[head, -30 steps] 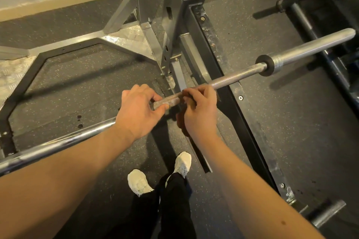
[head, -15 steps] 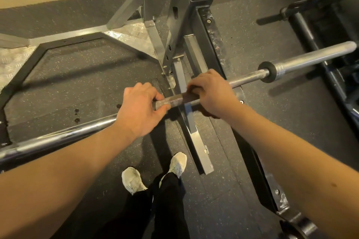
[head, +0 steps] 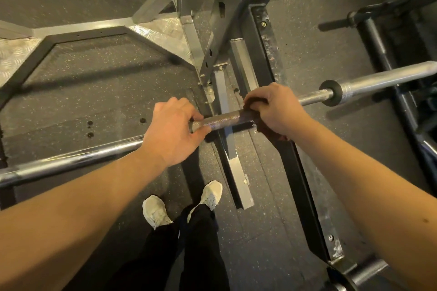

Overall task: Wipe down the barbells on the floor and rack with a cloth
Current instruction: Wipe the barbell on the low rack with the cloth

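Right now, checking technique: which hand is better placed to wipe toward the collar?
Right: the right hand holds the cloth round the barbell, nearer the collar; the left hand only grips bare knurling.

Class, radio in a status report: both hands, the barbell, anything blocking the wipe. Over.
Left hand grips barbell. Right hand wraps dark cloth round it. Grey rack arm crosses below, between hands. Collar right of right hand.
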The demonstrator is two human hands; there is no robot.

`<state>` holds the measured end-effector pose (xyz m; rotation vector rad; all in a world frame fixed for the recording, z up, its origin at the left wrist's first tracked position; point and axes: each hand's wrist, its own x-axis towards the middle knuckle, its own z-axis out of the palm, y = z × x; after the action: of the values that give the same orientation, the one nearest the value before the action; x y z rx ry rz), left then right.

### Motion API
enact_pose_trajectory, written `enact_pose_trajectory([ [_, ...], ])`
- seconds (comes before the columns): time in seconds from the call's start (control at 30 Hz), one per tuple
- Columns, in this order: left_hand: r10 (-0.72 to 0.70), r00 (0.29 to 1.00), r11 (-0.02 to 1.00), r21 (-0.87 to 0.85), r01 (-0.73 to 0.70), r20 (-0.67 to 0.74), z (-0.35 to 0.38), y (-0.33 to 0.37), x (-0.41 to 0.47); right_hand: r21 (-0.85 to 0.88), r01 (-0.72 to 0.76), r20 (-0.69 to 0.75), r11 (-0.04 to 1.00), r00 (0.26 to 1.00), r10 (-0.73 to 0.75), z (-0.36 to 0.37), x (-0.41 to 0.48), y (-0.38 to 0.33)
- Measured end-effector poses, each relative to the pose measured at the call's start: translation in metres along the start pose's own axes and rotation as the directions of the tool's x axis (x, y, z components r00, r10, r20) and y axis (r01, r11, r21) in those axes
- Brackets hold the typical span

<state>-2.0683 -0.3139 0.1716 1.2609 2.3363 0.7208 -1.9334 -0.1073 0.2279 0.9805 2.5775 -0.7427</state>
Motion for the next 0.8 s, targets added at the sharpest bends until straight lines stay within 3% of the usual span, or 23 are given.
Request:
enact_pose_trajectory([
  [0.1,0.021,1.000,1.000,0.009,-0.020,-0.010,-0.001,0.001,0.001,0.027,0.012,-0.070,1.000,0.997,-0.010,0.023,0.002,-0.018],
  [0.23,0.016,1.000,1.000,0.021,-0.016,0.000,-0.001,0.003,0.001,0.047,0.156,0.029,0.987,0.987,-0.157,0.033,0.000,-0.042],
  [0.33,0.014,1.000,1.000,-0.007,-0.014,0.000,-0.002,0.002,0.000,0.071,0.059,0.085,0.996,0.994,-0.065,0.007,0.002,-0.022],
  [0.43,0.009,1.000,1.000,-0.007,-0.009,-0.010,-0.001,0.002,-0.001,0.049,-0.044,0.011,0.998,0.999,0.043,0.000,0.004,-0.008],
  [0.63,0.043,0.996,0.998,-0.043,-0.046,-0.074,0.000,0.003,-0.004,0.056,0.118,0.062,0.991,0.991,-0.121,0.032,0.007,-0.041],
  [0.73,0.068,0.994,0.996,-0.047,-0.072,-0.091,0.002,-0.001,-0.005,0.044,0.042,0.072,0.998,0.996,-0.045,0.009,0.003,-0.026],
  [0.8,0.081,0.991,0.994,-0.066,-0.089,-0.110,0.004,-0.003,-0.005,0.016,-0.050,-0.002,0.999,0.999,0.050,0.002,-0.002,-0.015],
])
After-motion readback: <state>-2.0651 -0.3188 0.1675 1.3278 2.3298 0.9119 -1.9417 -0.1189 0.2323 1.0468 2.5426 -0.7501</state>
